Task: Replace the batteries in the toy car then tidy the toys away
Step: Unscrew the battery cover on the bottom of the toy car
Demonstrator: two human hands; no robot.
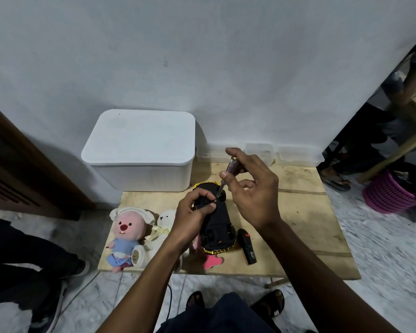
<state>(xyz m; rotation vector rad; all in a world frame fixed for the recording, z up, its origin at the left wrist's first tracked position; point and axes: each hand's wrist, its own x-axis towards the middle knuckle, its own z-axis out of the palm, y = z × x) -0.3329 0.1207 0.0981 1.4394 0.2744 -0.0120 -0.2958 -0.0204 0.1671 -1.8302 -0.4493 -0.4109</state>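
A black and yellow toy car [216,227] lies upside down on the low wooden table [298,212]. My left hand [192,212] grips the car near its far end. My right hand [250,186] holds a screwdriver [228,173] with a clear purple handle, its tip down on the car's underside beside my left thumb. A black remote control [246,246] lies just right of the car. A pink plush toy [126,236] and a white teddy bear [163,227] lie at the table's left. A pink toy part [213,260] pokes out under the car.
A white lidded storage box [139,150] stands behind the table's left end by the wall. Clear plastic containers [298,155] line the back edge. A pink basket [389,195] sits on the floor at right. Other people's legs show at left and right.
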